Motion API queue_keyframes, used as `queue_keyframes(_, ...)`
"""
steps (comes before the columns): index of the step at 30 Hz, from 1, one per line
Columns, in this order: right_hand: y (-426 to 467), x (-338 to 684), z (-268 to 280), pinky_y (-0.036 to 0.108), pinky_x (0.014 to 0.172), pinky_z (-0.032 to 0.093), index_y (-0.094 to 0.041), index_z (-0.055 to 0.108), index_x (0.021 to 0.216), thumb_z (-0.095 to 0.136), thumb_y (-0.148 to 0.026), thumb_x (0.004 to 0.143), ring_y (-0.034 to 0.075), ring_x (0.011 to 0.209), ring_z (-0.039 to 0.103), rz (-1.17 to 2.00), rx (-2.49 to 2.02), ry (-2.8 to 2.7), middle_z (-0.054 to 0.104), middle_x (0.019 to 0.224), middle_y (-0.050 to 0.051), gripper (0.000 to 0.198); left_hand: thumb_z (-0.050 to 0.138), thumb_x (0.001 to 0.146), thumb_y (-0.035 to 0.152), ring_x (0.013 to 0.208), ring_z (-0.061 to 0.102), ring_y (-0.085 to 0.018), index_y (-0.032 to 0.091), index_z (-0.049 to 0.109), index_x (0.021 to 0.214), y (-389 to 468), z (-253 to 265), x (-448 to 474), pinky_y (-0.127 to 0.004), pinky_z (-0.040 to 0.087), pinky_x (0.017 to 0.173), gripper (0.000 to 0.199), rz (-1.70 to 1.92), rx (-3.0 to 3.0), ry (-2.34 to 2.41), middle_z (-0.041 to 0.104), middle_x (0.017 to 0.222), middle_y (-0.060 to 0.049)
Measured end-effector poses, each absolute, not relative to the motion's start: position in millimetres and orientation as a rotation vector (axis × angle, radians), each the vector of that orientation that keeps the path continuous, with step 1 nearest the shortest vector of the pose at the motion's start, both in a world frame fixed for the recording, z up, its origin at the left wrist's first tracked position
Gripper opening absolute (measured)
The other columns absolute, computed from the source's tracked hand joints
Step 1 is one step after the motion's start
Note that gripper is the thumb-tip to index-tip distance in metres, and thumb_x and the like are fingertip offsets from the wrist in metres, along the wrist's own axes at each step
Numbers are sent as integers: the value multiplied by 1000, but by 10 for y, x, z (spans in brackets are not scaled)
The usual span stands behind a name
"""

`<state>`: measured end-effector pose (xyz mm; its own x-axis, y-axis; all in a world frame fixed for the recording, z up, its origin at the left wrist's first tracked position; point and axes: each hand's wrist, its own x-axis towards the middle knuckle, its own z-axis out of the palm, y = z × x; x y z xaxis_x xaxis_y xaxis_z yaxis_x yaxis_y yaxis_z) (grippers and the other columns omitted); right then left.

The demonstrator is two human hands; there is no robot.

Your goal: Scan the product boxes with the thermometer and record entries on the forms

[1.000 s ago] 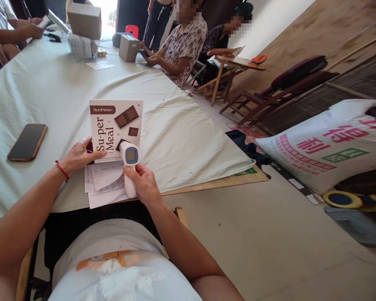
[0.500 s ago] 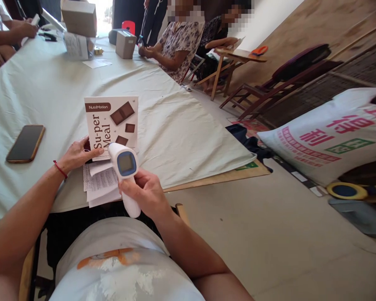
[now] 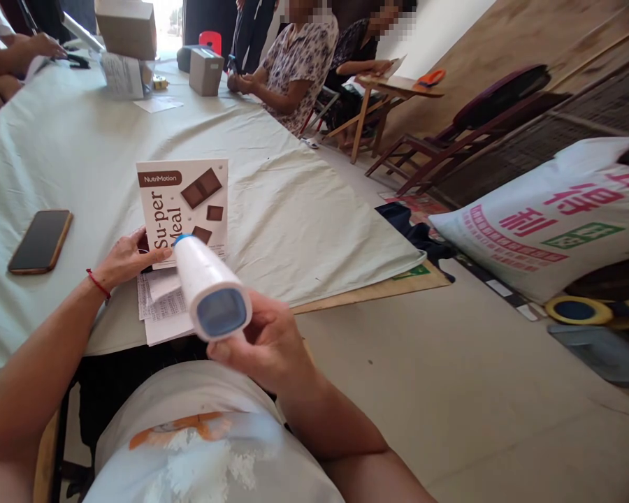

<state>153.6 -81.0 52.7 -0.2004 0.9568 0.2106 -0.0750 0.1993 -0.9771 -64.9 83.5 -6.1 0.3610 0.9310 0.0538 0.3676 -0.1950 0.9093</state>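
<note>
My right hand [image 3: 272,342] is closed round a white and blue infrared thermometer [image 3: 210,286], whose blue-framed screen faces back at me and whose nose points forward. Its handle is mostly hidden. My left hand [image 3: 128,258], with a red cord at the wrist, grips the lower left edge of a white box [image 3: 199,209] printed "NutriMotion Su-per Meal" with chocolate squares. The thermometer's front end overlaps the box in view; whether they touch I cannot tell. Below the box, printed paper sheets [image 3: 165,307] lie at the table's near edge.
A phone [image 3: 40,241] lies on the cloth-covered table [image 3: 293,216] at left. Cardboard boxes [image 3: 207,72] stand at the far end, where other people sit. To the right are a wooden chair [image 3: 466,133], a printed white sack [image 3: 545,209] and a yellow tape roll [image 3: 579,309].
My right hand has raised and tipped the thermometer, so it now points forward with its screen end nearer me. My left hand and the box stay nearly in place.
</note>
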Motion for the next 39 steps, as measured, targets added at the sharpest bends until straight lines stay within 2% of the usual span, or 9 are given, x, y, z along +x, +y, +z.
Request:
queue_keyframes(6,-207,2241,92,31,69,47,-16,71,102,67,-53,81,19,75,59,605,-1602,-1442,66,83,4,43,80,69,66,112,67,-36,17,68,120,816,-17,-652,-50,56,95,72,744,1749,1134,72,124,-13)
queue_keyframes(13,137,2682,-166,41,88,49,-13,69,112,61,-42,92,32,107,61,147,-2343,-1805,67,113,20,36,84,65,65,114,67,-36,16,63,121,793,15,-632,-51,56,96,77,721,1726,1121,70,127,-14)
queue_keyframes(16,166,2591,-237,49,99,47,-13,68,115,65,-36,87,36,118,57,-16,-2158,-1877,63,123,22,36,87,61,62,111,68,-35,15,59,122,795,28,-638,-49,58,93,82,715,1698,1124,70,126,-15)
queue_keyframes(20,249,2272,-359,45,104,50,-14,60,124,45,-19,88,28,117,60,65,-1567,-1799,65,123,19,39,86,61,64,116,65,-37,16,58,123,791,35,-646,-52,55,98,83,728,1736,1180,70,126,-15)
queue_keyframes(23,307,2017,-417,46,105,50,-14,54,130,41,-16,87,26,120,60,112,-1366,-1646,64,126,20,46,86,62,64,118,65,-39,16,59,124,778,25,-642,-55,54,100,83,755,1703,1193,70,124,-16)
queue_keyframes(29,490,1811,-574,42,99,54,-19,34,150,46,-18,86,22,120,61,698,-1156,-1357,62,131,16,65,88,62,58,124,63,-38,13,63,120,806,21,-685,-52,51,107,78,915,1509,1100,69,130,-17)
queue_keyframes(33,493,1745,-620,42,100,54,-17,46,145,51,-18,86,22,115,63,748,-1260,-1568,63,128,15,59,87,64,57,125,62,-36,12,67,113,870,65,-789,-50,48,112,69,1071,1456,1064,70,128,-15)
queue_keyframes(36,362,1673,-542,45,107,47,-17,65,128,51,-19,94,25,116,59,430,-1349,-2090,64,126,16,37,87,62,56,121,64,-35,15,65,113,961,54,-922,-48,52,106,69,1247,1492,1232,70,124,-15)
queue_keyframes(39,244,1626,-458,44,102,45,-16,72,119,42,-19,102,27,112,57,154,-1406,-2379,65,118,17,35,88,59,51,118,64,-32,17,59,118,1099,-36,-1096,-45,54,102,74,1337,1551,1466,68,126,-15)
